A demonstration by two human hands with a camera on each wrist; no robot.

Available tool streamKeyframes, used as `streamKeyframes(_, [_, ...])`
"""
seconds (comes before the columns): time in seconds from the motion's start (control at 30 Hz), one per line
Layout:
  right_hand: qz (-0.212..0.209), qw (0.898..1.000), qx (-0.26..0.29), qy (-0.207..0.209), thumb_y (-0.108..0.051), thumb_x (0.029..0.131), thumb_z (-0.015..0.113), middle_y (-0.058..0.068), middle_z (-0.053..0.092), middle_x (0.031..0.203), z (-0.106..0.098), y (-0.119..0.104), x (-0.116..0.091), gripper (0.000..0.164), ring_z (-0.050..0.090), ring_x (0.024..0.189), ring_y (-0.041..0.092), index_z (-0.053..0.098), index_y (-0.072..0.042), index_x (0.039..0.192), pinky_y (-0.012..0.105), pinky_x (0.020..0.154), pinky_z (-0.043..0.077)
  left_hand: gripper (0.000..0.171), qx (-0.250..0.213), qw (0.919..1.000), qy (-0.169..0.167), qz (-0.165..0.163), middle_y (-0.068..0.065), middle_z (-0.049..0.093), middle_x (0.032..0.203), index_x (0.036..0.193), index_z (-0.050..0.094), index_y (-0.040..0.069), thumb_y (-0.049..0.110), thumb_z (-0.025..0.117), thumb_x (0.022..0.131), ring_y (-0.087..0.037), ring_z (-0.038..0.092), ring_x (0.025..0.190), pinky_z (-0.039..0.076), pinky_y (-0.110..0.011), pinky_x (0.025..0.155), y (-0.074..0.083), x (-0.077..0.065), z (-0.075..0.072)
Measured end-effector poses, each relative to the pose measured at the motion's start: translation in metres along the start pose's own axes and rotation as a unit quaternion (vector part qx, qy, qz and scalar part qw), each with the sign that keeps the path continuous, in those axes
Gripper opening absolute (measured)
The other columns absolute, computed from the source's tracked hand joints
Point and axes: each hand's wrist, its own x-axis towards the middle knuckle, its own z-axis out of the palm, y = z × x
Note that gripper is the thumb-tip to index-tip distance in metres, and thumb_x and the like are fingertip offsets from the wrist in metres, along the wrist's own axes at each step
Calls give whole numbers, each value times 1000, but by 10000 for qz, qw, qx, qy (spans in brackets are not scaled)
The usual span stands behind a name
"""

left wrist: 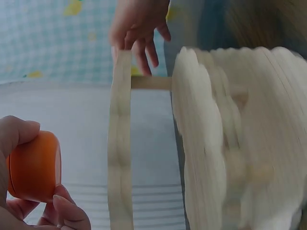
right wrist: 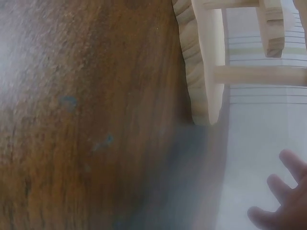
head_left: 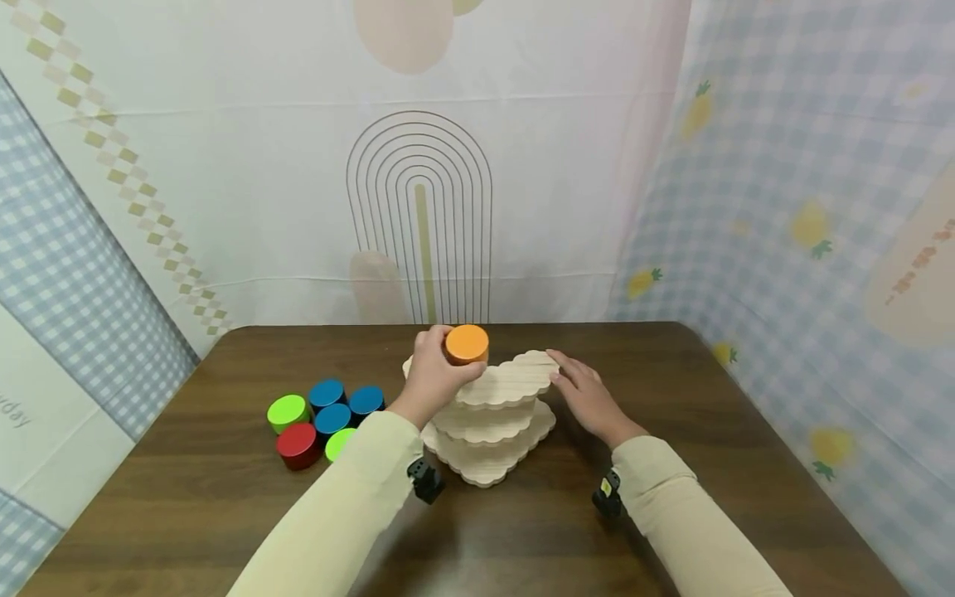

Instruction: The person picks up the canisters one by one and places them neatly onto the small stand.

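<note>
My left hand (head_left: 429, 380) grips a small orange round tin (head_left: 467, 342), thumb and fingers around its side. In the left wrist view the orange tin (left wrist: 34, 166) hangs apart from the top tier of a pale wooden tiered stand (head_left: 525, 375) with scalloped edges. Several tiers joined by wooden posts make up this stand. Beside the right end of the top tier is my right hand (head_left: 589, 402), its fingers extended and seemingly touching the edge. The right wrist view has those fingers (right wrist: 283, 189) spread, with only part of the hand in frame.
To the left on the brown table (head_left: 224, 514) several similar tins stand grouped: blue (head_left: 327, 393), green (head_left: 288, 410) and red (head_left: 298, 444). My left sleeve partly covers another green tin (head_left: 338, 443). A patterned cloth (head_left: 552, 182) hangs behind the table.
</note>
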Motion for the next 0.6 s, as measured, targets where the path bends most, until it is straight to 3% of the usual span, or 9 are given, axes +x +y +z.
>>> streamKeyframes(0.3, [168, 9998, -85, -118, -48, 103, 31, 16, 28, 155, 0, -2, 1, 57, 17, 141, 45, 28, -21, 153, 68, 107, 17, 58, 157, 9996, -232, 43, -16, 41, 122, 124, 50, 5, 21, 80, 77, -28, 52, 106, 46, -45, 94, 14, 12, 37])
streamKeyframes(0.6, [173, 9996, -97, -177, -48, 103, 31, 14, 28, 156, -1, -2, 0, 56, 17, 142, 44, 27, -22, 153, 70, 107, 16, 60, 636, 9972, -393, -9, -15, 40, 123, 128, 48, 6, 22, 79, 78, -27, 55, 104, 48, -44, 92, 20, 19, 57])
